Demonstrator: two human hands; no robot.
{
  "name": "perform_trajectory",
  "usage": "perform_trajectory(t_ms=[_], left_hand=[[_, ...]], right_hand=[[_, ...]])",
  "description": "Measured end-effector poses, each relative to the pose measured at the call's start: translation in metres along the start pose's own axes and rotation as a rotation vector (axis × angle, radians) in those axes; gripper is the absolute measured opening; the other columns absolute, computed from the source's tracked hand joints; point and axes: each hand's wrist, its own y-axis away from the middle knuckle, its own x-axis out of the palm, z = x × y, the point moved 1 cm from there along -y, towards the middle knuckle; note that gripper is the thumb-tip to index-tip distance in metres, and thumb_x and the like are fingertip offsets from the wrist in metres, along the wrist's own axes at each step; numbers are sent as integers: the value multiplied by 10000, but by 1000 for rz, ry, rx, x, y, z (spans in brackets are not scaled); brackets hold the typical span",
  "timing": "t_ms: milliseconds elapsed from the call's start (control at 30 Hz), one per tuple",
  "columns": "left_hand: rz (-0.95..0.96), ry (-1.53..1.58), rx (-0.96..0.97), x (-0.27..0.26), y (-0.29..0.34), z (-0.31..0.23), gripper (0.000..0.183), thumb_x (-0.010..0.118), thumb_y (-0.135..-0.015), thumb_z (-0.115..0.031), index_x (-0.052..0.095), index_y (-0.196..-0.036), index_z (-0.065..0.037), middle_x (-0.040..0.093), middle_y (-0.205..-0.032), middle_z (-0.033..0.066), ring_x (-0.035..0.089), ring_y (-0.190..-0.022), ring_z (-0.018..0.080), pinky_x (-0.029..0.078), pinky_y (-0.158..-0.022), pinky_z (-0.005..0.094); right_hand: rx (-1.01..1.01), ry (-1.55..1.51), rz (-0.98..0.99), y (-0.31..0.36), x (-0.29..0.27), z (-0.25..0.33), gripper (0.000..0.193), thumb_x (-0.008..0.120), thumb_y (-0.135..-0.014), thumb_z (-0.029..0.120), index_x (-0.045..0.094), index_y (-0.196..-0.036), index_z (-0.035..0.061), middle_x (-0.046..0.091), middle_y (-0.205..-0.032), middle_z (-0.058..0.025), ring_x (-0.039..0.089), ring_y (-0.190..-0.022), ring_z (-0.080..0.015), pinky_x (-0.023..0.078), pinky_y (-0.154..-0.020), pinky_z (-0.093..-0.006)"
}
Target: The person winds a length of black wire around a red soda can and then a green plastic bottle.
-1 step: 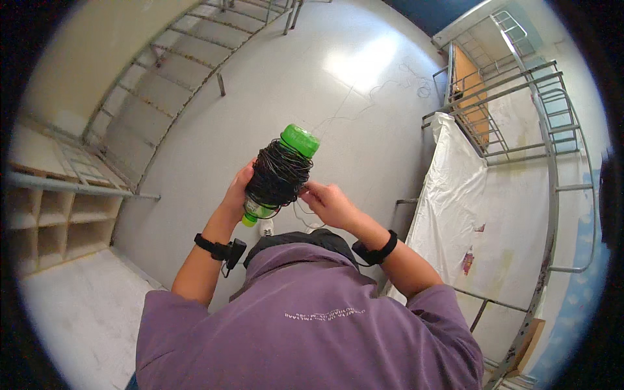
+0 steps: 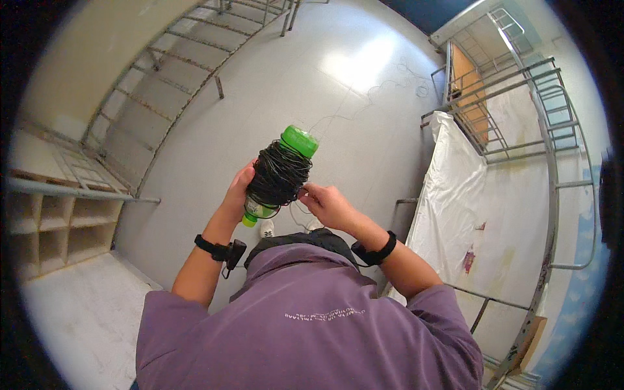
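Observation:
A green plastic bottle (image 2: 299, 140) is tilted in front of my body, its green base up to the right and its yellow-green cap (image 2: 249, 221) toward me. Many turns of thin black wire (image 2: 281, 174) wrap its middle. My left hand (image 2: 238, 192) grips the bottle from the left side, with part of the fingers hidden behind the windings. At the bottle's right side, my right hand (image 2: 330, 207) is closed in a pinch at the edge of the coil, on what looks like a strand of the wire. A loose loop hangs below between the hands.
Thin wire (image 2: 372, 97) trails in loose curls over the grey floor (image 2: 260, 97) ahead. A rusty metal bed frame (image 2: 170, 117) runs along the left, above a cubby shelf (image 2: 68, 224). On the right stand metal bunk beds (image 2: 549, 162) and a white sheet (image 2: 442, 175).

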Motion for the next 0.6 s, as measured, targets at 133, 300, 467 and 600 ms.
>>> perform_trajectory(t_ms=[133,300,467,600], left_hand=[[-58,-135,14,-2,-22,-8,732,682,-971,-550,544,-1412,18,674,-1262,91,670,-1129,160,552,-971,314],[-198,-257,79,-7,-49,-22,698,738,-967,-416,525,-1436,55,674,-1266,105,670,-1109,158,546,-973,314],[-149,-558,-95,-8,-95,-37,659,741,-980,-351,537,-1434,81,684,-1252,130,661,-1112,161,540,-974,308],[212,-787,-230,52,-134,-39,684,739,-949,-368,534,-1482,8,678,-1300,113,596,-1239,192,459,-1095,373]], right_hand=[[31,29,27,5,-14,-1,172,650,-1002,205,656,-1028,35,717,-849,-203,696,-791,-425,538,-701,-490],[58,-224,173,18,-48,-17,183,680,-978,228,650,-999,49,696,-791,-180,685,-739,-399,529,-667,-491],[-414,351,-78,1,-105,-24,88,688,-928,171,642,-908,98,629,-731,-65,624,-714,-284,520,-625,-432],[-638,470,-125,-22,-149,-25,121,741,-825,162,630,-857,127,583,-756,-17,578,-780,-241,516,-649,-382]])
